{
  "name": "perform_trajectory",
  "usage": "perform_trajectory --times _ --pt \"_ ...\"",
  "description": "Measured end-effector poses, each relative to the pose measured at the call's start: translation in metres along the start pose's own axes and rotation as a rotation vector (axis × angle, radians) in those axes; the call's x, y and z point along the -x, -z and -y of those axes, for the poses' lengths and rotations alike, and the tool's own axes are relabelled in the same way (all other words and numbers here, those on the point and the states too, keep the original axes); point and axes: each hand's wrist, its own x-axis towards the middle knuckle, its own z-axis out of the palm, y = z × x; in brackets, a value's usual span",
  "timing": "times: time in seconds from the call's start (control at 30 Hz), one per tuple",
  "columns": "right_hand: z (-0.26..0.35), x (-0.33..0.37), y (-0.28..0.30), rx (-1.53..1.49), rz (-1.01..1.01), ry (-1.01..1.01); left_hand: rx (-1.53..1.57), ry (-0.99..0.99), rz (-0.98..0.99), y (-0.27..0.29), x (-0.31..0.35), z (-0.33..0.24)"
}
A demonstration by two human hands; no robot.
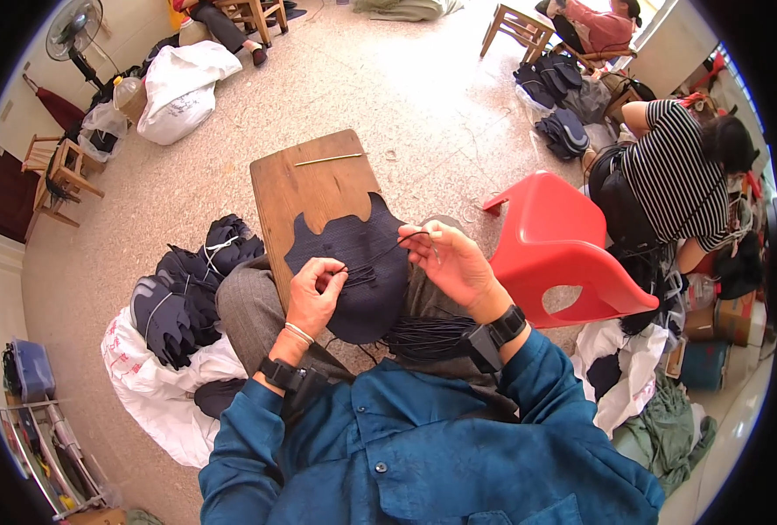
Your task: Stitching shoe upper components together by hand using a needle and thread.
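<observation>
A dark navy, cut-out fabric piece (373,317) lies over my lap and the near end of a wooden board. My left hand (312,296) is closed in a pinch on thin black cord (362,275), several strands of which lie across the fabric. Lifted to the right of the piece, my right hand (451,264) pinches another stretch of black cord between thumb and fingers. A thick bunch of black cords (428,338) rests on my lap below the right hand. Whether the cord passes through the fabric, I cannot tell.
A thin rod (329,160) lies on the wooden board (318,185). Stacks of dark cut pieces (163,317) sit on a white sack (174,411) at left. A red plastic stool (550,227) stands close on my right, with a person in stripes (677,171) beyond it.
</observation>
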Motion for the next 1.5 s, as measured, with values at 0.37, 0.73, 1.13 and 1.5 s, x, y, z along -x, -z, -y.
perform_trajectory --times 0.37,0.73,1.13,1.5 --pt "-0.006 -0.013 -0.03 0.049 0.032 0.093 0.455 0.151 0.024 0.006 -0.025 -0.017" --pt "-0.027 -0.012 -0.014 0.491 -0.256 0.019 -0.309 0.066 -0.112 0.026 -0.031 0.0" --pt "-0.048 -0.031 0.0 1.983 -0.1 0.406 -0.876 -0.344 -0.272 0.011 -0.022 -0.023" --pt "-0.042 -0.033 -0.009 2.106 -0.068 0.399 -0.528 -0.376 -0.041 -0.027 -0.028 0.006"
